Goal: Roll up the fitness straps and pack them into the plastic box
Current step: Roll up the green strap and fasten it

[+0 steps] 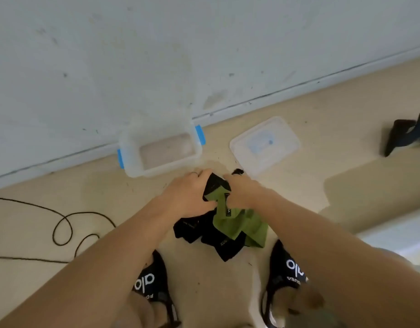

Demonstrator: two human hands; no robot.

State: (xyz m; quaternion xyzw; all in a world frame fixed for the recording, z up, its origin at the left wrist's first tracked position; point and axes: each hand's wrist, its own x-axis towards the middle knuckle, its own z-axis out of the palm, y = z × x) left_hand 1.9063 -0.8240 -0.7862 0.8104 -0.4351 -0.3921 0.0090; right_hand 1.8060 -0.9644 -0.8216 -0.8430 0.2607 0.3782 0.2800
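Head cam showed the left hand (pixel 189 191) and right hand (pixel 243 191) both curled round the floppy green-and-black fabric fitness straps (pixel 230 223) on the floor near the empty clear plastic box (pixel 131 147); they looked light, limp, best pinched at one end.

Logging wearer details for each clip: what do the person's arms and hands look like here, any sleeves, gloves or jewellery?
Both forearms are bare, with no sleeves in view and no gloves. The left hand wears a thin ring on one finger. The right hand shows no ring or watch that I can make out. No wristbands or markings are visible on either arm.
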